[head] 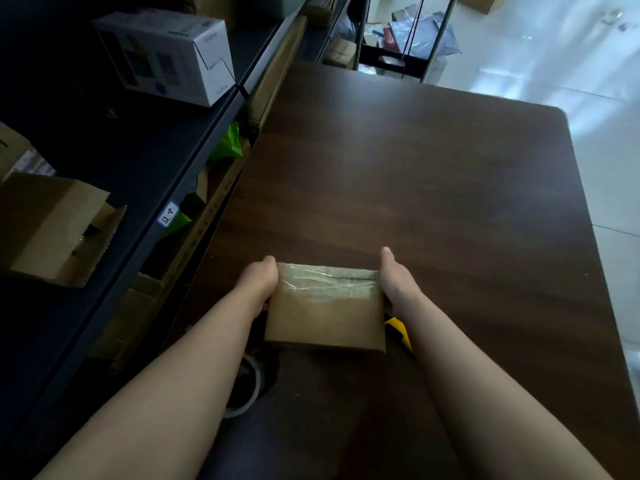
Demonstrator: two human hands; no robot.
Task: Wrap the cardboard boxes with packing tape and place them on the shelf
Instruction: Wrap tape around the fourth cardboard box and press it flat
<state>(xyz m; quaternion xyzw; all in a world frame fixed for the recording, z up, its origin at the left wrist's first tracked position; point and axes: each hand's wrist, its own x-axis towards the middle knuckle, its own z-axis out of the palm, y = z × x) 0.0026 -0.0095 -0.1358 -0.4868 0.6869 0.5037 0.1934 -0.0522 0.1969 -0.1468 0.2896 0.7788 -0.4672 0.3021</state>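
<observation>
A small flat cardboard box (pixel 323 317) with clear packing tape across its far end is held above the dark wooden table (pixel 433 188), near its front edge. My left hand (pixel 258 282) grips the box's left side and my right hand (pixel 398 282) grips its right side; the fingers underneath are hidden. A roll of packing tape (pixel 247 386) lies on the table under my left forearm. A yellow object (pixel 398 332), perhaps a cutter, peeks out beneath the box by my right wrist.
A dark metal shelf (pixel 145 161) runs along the left, holding a white printed box (pixel 166 57) at the back and open brown cartons (pixel 52 230) nearer me. Green bags (pixel 227 143) and long cardboard pieces sit between shelf and table. A cart with bags stands beyond the table.
</observation>
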